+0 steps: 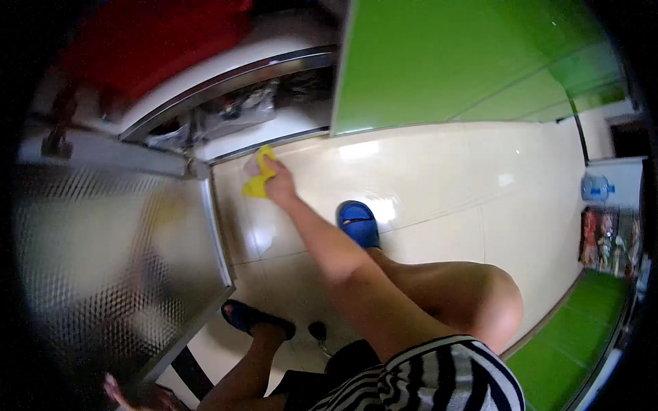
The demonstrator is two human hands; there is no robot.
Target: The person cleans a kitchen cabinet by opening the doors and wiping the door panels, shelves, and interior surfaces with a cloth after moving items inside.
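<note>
Sleeve of black-and-white striped fabric (pixel 442 373) nearest, bottom of view. Left hand (pixel 142 396) low in the corner, dim and blurred, near the patterned translucent grey-framed door (pixel 103 240); whether its fingers are open or closed, cannot tell. Right arm (pixel 329 240) extended past a bright blue open-toed slipper (pixel 364 236), reaching low. Right hand (pixel 279 183) at its end, fingers closed on a thin bright-yellow cloth (pixel 256 187). Step in hand, by my reading: wiping the glossy cream tile floor (pixel 425 178) in the corner between door and metal-edged white ledge (pixel 274 130). A further stroke would call for cloth spread flat under the palm, light pressure, knuckles clear of the metal. Cloth itself soft-looking, bunched at the grip, one flap toward the ledge, another toward the door. Paler patch between flaps: underside or shine, cannot tell. Contact with tiles probable, not certain. Beyond, large glossy green panel (pixel 425 68); farthest, translucent blue plastic water bottle (pixel 596 188) at far right.
</note>
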